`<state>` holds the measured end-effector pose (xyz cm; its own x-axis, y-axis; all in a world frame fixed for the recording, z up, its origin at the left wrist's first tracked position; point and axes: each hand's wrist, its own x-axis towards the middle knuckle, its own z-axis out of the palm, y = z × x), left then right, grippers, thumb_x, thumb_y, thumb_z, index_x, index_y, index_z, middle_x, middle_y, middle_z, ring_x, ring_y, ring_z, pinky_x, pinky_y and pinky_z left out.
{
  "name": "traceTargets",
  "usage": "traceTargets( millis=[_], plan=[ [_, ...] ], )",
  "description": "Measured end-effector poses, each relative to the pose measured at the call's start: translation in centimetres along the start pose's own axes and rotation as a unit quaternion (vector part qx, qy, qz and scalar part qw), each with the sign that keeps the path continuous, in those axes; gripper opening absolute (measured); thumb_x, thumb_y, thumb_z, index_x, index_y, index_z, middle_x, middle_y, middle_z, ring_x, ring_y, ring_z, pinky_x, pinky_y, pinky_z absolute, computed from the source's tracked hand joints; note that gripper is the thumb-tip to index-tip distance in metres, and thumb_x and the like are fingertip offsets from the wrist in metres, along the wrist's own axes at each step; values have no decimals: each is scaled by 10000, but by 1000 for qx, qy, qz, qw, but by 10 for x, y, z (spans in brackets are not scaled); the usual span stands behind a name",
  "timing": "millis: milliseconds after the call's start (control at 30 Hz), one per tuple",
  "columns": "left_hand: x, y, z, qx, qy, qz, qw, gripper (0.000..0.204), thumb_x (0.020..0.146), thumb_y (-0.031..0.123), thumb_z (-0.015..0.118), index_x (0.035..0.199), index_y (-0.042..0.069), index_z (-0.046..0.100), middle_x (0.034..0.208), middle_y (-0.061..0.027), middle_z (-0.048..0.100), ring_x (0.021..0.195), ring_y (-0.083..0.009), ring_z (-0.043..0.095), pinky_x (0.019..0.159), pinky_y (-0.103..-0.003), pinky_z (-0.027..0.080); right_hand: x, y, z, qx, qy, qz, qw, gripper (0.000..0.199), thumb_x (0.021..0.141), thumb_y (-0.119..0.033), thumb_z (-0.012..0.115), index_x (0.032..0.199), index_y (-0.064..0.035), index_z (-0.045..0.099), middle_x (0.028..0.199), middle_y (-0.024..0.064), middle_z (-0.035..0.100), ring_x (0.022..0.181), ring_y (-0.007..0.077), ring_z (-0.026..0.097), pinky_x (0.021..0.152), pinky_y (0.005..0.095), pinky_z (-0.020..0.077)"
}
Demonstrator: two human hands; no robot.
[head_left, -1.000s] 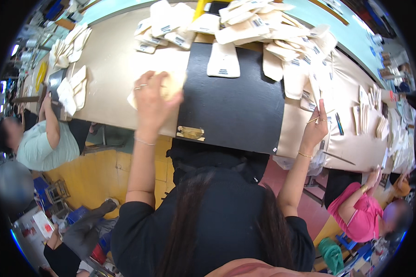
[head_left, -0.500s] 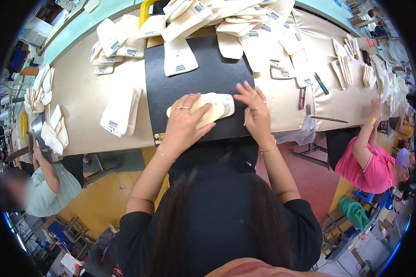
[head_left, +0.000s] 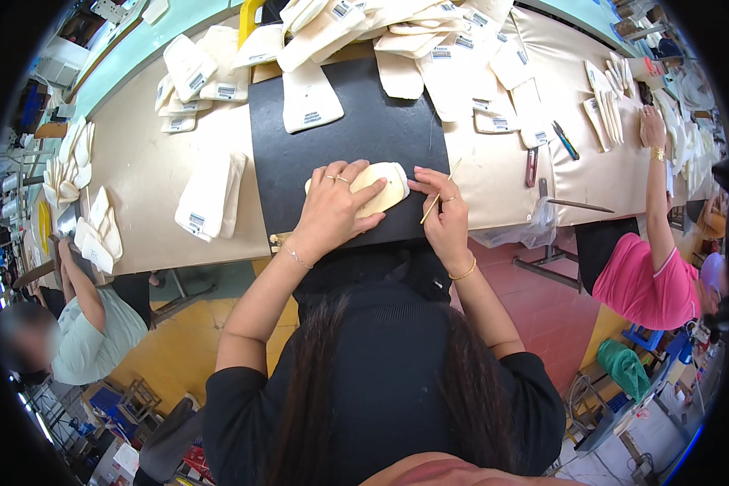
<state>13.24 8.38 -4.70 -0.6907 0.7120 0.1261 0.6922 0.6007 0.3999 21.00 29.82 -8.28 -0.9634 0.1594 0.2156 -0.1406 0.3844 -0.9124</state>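
Observation:
On the black mat lies a pale yellow insole-shaped template, with a white edge of the piece under it showing at its right end. My left hand grips it from above, fingers across the top and thumb along the near edge. A thin tan stick is held in my right hand, between its curled fingers. That hand's index fingertip reaches to the white end of the pad. Cream insole-shaped pieces with printed marks lie beyond the hands.
A big heap of cream pieces covers the far side. Smaller stacks lie to the left. Right of the mat are a teal-and-black pen-like tool, a red-handled cutter and a long thin blade. Co-workers sit at both sides.
My right hand has come down and closer to the pad's right end, its stick now showing more clearly. The left hand has shifted slightly right over the pad.

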Motion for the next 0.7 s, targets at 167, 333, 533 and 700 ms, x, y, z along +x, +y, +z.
traceTargets(
  millis=[167, 333, 533, 700],
  plan=[
    [1, 1, 2, 8, 9, 5, 1000, 506, 776, 377, 815, 1254, 241, 724, 1340, -106, 603, 1181, -321, 558, 1006, -448, 415, 3, 0, 0, -52, -9, -17, 998, 265, 1026, 60, 448, 1240, 18, 599, 1250, 169, 652, 1050, 267, 728, 912, 326, 539],
    [2, 3, 2, 11, 2, -2, 1000, 499, 776, 370, 812, 1249, 238, 724, 1347, -109, 601, 1182, -326, 556, 1011, -455, 411, 8, -14, 0, 7, 31, 37, 999, 188, 1047, -78, 526, 1171, -11, 651, 1030, 118, 743, 909, 235, 695, 920, 373, 473],
    [2, 11, 1, 29, -12, -19, 999, 494, 780, 329, 809, 1250, 211, 713, 1346, -122, 588, 1205, -331, 538, 1030, -472, 400, 28, -24, 0, -38, -31, 24, 999, 228, 1044, -164, 596, 985, 29, 701, 887, 126, 699, 798, 231, 672, 788, 338, 517],
    [2, 14, 2, 34, -14, -30, 999, 490, 770, 300, 817, 1237, 197, 712, 1342, -127, 585, 1208, -332, 533, 1059, -488, 392, 40, -25, 6, -144, -45, -60, 987, 180, 991, -129, 646, 899, 18, 697, 837, 123, 693, 785, 298, 661, 752, 376, 506]
  ],
)
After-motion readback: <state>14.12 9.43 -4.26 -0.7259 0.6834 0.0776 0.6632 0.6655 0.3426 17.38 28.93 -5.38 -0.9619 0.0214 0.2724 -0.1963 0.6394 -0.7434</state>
